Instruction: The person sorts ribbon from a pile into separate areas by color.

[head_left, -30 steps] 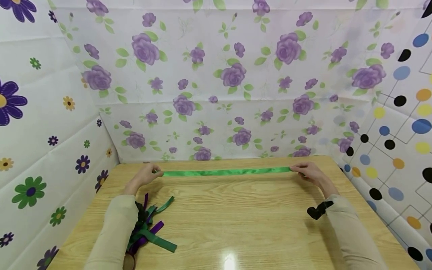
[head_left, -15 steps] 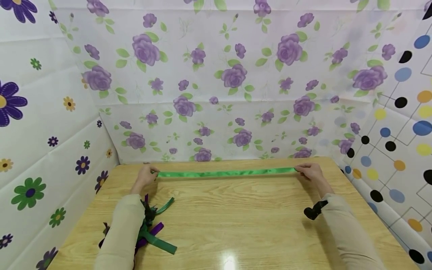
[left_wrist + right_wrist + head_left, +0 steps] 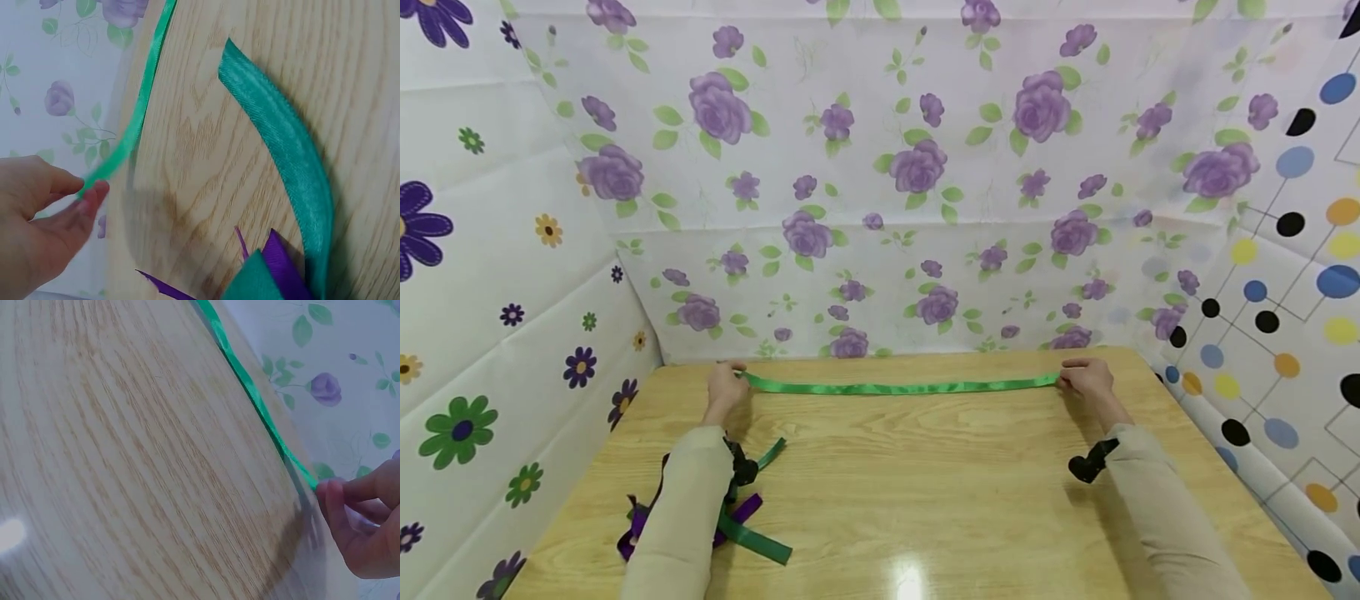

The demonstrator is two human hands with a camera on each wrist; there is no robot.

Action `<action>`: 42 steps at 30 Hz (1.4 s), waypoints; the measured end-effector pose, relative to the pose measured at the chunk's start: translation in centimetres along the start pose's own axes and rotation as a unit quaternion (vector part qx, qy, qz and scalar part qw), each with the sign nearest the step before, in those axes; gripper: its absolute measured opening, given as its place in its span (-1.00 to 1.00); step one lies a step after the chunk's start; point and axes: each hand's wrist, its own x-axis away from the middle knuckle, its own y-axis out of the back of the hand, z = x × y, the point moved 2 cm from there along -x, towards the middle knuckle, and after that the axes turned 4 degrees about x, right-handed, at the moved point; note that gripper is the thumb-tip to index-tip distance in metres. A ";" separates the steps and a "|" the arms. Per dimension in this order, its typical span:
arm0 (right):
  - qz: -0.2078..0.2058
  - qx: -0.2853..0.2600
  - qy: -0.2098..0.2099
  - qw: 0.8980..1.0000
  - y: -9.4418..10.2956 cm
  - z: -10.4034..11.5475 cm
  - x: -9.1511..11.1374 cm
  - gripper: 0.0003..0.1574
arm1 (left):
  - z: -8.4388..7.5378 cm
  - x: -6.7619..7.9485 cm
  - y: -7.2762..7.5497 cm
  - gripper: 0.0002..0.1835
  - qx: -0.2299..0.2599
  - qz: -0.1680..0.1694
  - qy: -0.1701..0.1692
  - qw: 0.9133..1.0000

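Note:
A bright green ribbon runs from left to right near the far edge of the wooden table, its middle sagging low while both ends are raised. My left hand pinches its left end; in the left wrist view the thumb and fingertips meet on the green ribbon. At the other end my right hand grips the ribbon between thumb and fingers, which the right wrist view also shows, with the green ribbon stretching away from the fingertips. My left forearm partly hides a pile of other ribbons.
Dark green ribbon and purple ribbon lie heaped around my left forearm on the table. Behind stands a rose-patterned cloth wall. Patterned cloths also close off both sides.
The green ribbon has gone from nearly straight to sagging in the middle. My left hand has shifted slightly left, my right hand slightly right, and my left forearm has moved right across the ribbon pile.

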 end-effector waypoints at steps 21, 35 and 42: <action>0.030 0.410 0.269 0.871 -2.9 4.8 3.1 -0.69 | -3.2 0.9 -0.5 -0.58 -0.050 0.110 -0.065 0.990; -0.058 0.547 0.380 0.744 -5.0 6.5 6.5 -0.89 | -4.6 3.6 -1.2 -0.66 -0.072 0.197 -0.097 0.973; -0.023 0.516 0.397 0.759 -6.5 6.7 7.9 -0.90 | -5.3 5.1 -1.0 -0.69 -0.078 0.221 -0.117 0.965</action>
